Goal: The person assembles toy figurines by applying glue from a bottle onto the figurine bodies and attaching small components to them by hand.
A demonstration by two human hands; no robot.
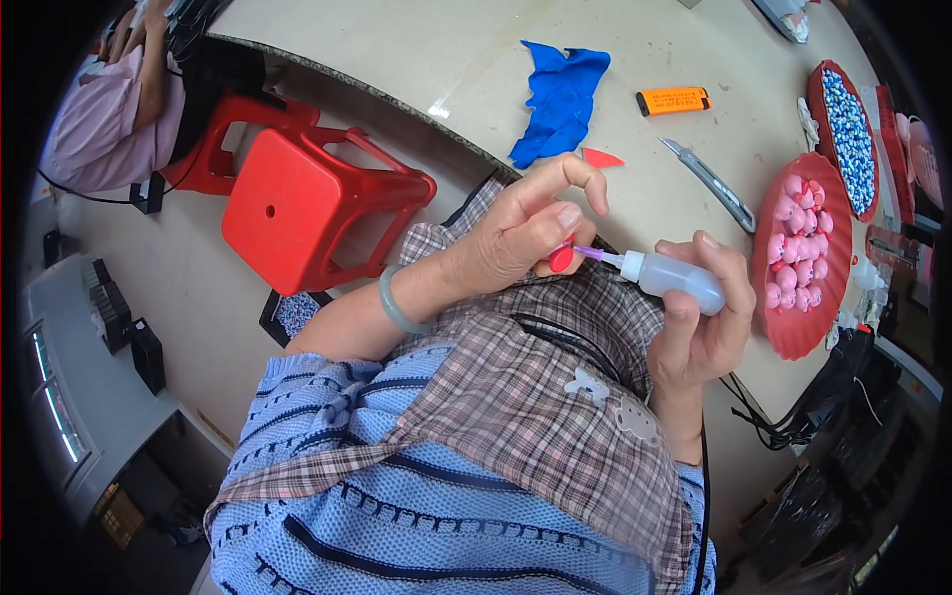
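Note:
Between the fingertips of my left hand (531, 223) is a small round red piece (561, 260); the fingers partly hide it. My right hand (709, 307) is wrapped round a translucent squeeze bottle (674, 281) with a white collar and a thin purple nozzle (592, 254). The bottle lies nearly level, its nozzle pointing left. The tip meets or almost meets the red piece; I cannot tell which. Both hands are above my plaid apron at the table's near edge.
On the table (456, 59) lie a blue cloth (560, 104), an orange box cutter-sized item (673, 101), a grey utility knife (709, 183) and a red triangular scrap (602, 158). At right are a red tray (778, 332) of pink figures and a tray of blue-white beads (850, 139). A red stool (288, 208) stands left.

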